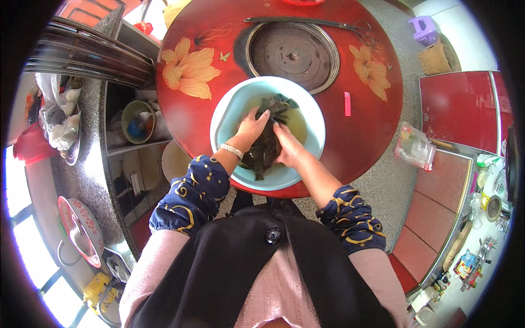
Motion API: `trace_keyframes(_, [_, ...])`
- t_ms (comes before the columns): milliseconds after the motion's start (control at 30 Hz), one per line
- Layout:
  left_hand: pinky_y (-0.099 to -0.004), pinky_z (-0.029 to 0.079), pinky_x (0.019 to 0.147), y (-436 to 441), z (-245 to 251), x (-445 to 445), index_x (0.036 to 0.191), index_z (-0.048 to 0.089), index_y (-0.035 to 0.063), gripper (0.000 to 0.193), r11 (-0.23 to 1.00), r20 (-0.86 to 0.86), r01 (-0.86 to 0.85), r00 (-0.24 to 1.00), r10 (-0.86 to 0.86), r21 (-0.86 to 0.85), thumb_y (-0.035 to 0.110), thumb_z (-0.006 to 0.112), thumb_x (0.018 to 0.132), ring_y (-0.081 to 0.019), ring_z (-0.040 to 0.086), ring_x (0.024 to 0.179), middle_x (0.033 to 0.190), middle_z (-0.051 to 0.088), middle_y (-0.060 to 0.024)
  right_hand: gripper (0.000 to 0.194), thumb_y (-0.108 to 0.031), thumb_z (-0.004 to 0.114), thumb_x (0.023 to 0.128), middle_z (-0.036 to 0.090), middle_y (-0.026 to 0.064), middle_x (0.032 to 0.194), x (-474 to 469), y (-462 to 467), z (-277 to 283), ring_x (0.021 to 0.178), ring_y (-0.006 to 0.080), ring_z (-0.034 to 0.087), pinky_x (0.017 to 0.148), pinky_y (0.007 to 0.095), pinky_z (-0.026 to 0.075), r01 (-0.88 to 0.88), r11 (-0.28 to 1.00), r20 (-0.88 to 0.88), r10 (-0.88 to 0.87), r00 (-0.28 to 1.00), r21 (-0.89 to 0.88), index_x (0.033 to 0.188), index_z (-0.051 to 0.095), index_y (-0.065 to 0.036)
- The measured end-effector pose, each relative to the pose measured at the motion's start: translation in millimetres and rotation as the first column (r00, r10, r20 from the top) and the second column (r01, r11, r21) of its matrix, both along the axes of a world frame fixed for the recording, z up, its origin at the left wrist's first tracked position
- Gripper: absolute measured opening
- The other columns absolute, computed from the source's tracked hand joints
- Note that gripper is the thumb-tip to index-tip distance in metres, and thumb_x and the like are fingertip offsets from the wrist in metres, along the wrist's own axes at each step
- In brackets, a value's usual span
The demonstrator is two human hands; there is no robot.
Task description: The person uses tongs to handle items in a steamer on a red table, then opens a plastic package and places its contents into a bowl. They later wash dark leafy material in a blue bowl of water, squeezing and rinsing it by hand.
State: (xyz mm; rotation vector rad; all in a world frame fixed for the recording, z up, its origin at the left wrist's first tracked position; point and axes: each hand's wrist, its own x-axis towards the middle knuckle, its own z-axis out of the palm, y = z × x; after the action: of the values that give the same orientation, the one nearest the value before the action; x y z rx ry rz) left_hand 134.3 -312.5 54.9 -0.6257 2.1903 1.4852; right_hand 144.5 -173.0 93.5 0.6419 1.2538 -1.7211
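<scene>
A pale blue plastic basin (316, 123) stands at the near side of a round red table, in front of my body. Yellowish water (300, 128) lies in it around a dark, wet, crumpled mass (262, 153); whether this is cloth or seaweed I cannot tell. On the upper left of the mass is my left hand (252, 127), thumb on top and fingers partly hidden. My right hand (290, 144) grips its right side, fingertips close to the left thumb. A light bracelet circles my left wrist, and patterned navy sleeve covers are on both forearms.
Behind the basin, a round dark metal plate (292, 57) is set in the red table (184, 123). Scissors (359, 28) and a pink strip (347, 104) lie on the tabletop. Counters flank me, with an enamel basin (88, 229) on the left and a plastic bag (414, 146) on the right.
</scene>
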Motion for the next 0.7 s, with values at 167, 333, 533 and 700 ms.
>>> trace_keyframes(167, [-0.0354,0.044,0.093,-5.7,1.1,2.6,0.135,0.042,0.0006,0.061,0.882,0.142,-0.168,0.983,0.116,0.441,0.037,0.059,0.089,-0.0248,0.055,0.111,0.122,0.055,-0.0181,0.052,-0.038,0.048,0.096,0.047,0.0116,0.132,-1.2,-14.4,-4.1,0.121,0.0256,0.046,0.092,0.0458,0.046,0.085,0.986,-0.040,-0.091,0.995,-0.143,0.136,0.035,-0.009])
trace_keyframes(333, [-0.0325,0.047,0.085,-18.1,49.5,8.2,0.128,0.046,-0.0038,0.051,0.768,0.115,-0.223,0.975,0.192,0.601,0.028,0.060,0.091,-0.0214,0.058,0.102,0.117,0.057,-0.0170,0.049,-0.018,0.060,0.090,0.052,0.0115,0.126,-3.3,-2.8,-1.5,0.114,0.0229,0.052,0.096,0.0364,0.043,0.071,0.985,-0.206,-0.103,0.973,-0.157,0.132,0.040,-0.003])
trace_keyframes(533, [-0.0354,0.048,0.081,-47.7,42.5,23.3,0.107,0.055,-0.0011,0.030,0.968,-0.300,0.247,0.927,-0.227,0.031,0.015,0.065,0.084,-0.0251,0.059,0.095,0.106,0.061,-0.0161,0.040,-0.004,0.063,0.077,0.058,0.0162,0.114,1.1,19.6,13.5,0.105,0.0324,0.056,0.093,0.0409,0.045,-0.197,0.785,-0.577,0.576,0.579,0.587,0.116,0.055,-0.002])
trace_keyframes(700, [-0.0500,0.044,0.092,-49.6,22.6,54.7,0.120,0.049,-0.0018,0.060,0.609,-0.130,0.580,0.658,-0.742,-0.541,0.023,0.074,0.072,-0.0478,0.046,0.116,0.136,0.035,-0.0290,0.053,-0.031,0.070,0.078,0.023,0.0256,0.145,41.3,19.6,4.1,0.124,0.0436,0.035,0.101,0.0499,0.036,-0.358,0.039,0.002,0.993,0.115,0.933,0.123,0.057,-0.006])
